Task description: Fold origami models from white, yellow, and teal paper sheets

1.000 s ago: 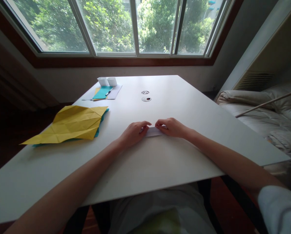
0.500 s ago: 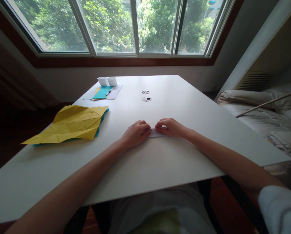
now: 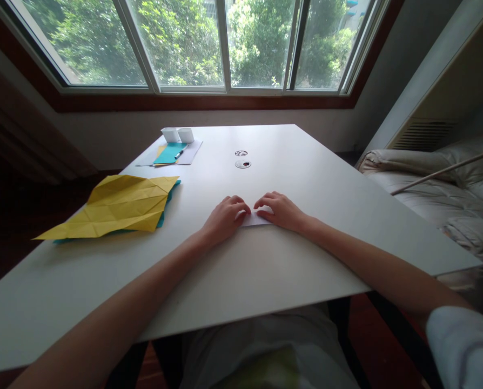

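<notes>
A small folded white paper [image 3: 253, 219] lies on the white table [image 3: 266, 270] in front of me. My left hand [image 3: 224, 217] presses on its left end with curled fingers. My right hand [image 3: 280, 210] presses on its right end, fingertips bent down onto it. Most of the paper is hidden under the two hands; only a strip between them shows.
A creased yellow sheet [image 3: 118, 206] lies at the left over a teal sheet [image 3: 166, 207]. At the far side sit two small white boxes [image 3: 178, 134], a teal card with a pen [image 3: 169, 154] on white paper, and two round table holes [image 3: 242, 163]. A couch [image 3: 436, 183] stands at right.
Both hands have shifted slightly away from me on the white paper, and the fingers have moved closer together over it. The paper has stayed on the table.
</notes>
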`<control>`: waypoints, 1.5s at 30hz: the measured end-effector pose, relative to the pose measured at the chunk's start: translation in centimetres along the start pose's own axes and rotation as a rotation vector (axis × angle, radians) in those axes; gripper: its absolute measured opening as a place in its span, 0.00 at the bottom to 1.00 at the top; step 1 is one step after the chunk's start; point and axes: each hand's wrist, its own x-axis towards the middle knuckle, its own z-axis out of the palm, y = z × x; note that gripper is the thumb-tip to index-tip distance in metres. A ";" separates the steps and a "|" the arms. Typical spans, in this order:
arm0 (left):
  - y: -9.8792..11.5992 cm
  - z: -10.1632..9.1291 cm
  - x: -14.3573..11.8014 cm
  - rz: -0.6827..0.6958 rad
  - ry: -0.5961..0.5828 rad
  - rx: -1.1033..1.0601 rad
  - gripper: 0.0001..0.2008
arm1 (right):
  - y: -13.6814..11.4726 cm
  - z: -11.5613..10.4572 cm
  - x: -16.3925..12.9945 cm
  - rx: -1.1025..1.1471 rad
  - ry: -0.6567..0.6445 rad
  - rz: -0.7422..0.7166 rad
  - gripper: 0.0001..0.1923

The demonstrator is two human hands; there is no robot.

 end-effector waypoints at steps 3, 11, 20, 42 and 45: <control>0.2 -0.9 -0.7 0.136 -0.109 0.118 0.15 | 0.0 -0.4 -0.5 -0.055 -0.043 -0.112 0.10; 2.2 -1.7 -2.4 0.113 -0.301 0.221 0.20 | -1.5 -1.4 -1.4 -0.200 -0.143 -0.194 0.15; 2.6 -3.1 -2.7 -0.008 -0.414 0.289 0.20 | -1.3 -2.0 -1.2 -0.157 -0.198 -0.082 0.11; 0.0 -2.5 -0.7 -0.089 -0.195 -0.112 0.13 | -0.4 -2.0 -1.0 0.185 -0.140 0.044 0.09; 0.5 -2.9 -0.6 -0.053 -0.140 -0.157 0.10 | -0.5 -2.5 -0.9 0.221 -0.145 0.017 0.07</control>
